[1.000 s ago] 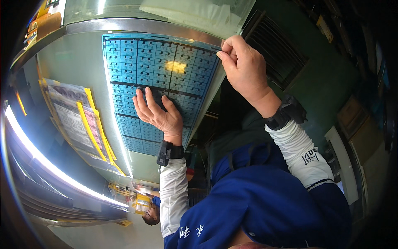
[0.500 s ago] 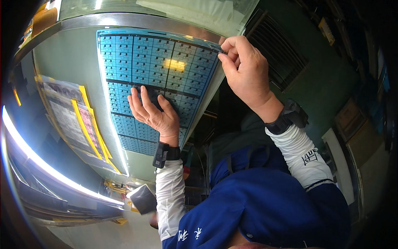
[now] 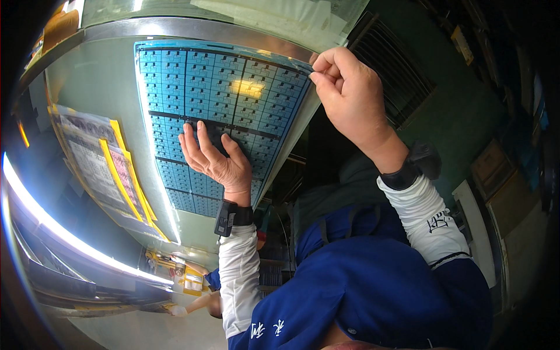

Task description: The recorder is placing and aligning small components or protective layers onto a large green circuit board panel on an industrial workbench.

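A large blue sheet [image 3: 169, 87] with a repeating pattern of dark outlines lies flat on a pale work surface. My left hand [image 3: 213, 157] rests palm down on its middle, fingers spread. At the sheet's far right corner my right hand [image 3: 350, 87] is closed, with thumb and forefinger pinched together on the corner. Whether the pinch takes the sheet itself or a thin clear film along its edge, I cannot tell. A yellow light reflection shines on the sheet between my two hands.
A metal rail [image 3: 192, 28] runs beyond the sheet's far edge. To the left lie plastic-sleeved papers [image 3: 99, 169] with yellow borders. A bright light tube [image 3: 64, 233] curves along the lower left. Another person's arm [image 3: 198, 303] shows behind my left sleeve. A dark slatted grille [image 3: 402, 81] stands at right.
My right hand has shifted slightly right, still pinching at the corner. My left hand has stayed put. In the background a grey box shape is gone and another person's arms show.
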Demonstrator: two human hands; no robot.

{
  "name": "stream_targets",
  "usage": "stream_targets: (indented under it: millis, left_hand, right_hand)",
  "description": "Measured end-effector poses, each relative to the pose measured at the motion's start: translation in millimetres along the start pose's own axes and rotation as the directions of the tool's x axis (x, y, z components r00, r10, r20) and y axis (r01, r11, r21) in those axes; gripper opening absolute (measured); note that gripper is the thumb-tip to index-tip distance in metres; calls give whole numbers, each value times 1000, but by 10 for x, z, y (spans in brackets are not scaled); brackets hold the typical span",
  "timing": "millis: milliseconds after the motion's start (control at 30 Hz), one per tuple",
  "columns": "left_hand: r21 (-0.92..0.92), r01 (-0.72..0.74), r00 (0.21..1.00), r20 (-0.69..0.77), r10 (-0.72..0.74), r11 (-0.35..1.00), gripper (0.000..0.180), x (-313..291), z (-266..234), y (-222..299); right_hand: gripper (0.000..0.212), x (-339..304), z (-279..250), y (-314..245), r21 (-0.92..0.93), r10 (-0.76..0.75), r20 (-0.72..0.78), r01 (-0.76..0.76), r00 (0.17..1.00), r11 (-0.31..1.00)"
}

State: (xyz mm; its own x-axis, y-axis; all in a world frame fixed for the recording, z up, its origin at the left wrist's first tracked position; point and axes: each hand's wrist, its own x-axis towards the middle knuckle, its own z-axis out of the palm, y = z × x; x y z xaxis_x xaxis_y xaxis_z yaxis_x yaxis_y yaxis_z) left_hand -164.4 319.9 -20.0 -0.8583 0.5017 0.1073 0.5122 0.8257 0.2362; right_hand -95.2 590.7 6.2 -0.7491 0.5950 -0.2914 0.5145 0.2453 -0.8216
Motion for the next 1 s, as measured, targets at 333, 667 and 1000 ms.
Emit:
stream_targets:
  millis: [333,667,1000]
  left_hand:
    - [5,0,1000,-4,0,1000,52,4,-10,1]
    - [5,19,1000,7,-19,1000,52,-8,-11,-19]
    - [6,26,1000,10,-26,1000,53,-15,11,-10]
  right_hand:
    - [8,167,-155,-23,125,124,182,-148,975,981]
    - [7,214,-169,-122,-26,78,229,-74,970,997]
    - [5,244,-187,-82,-62,48,223,-35,974,997]
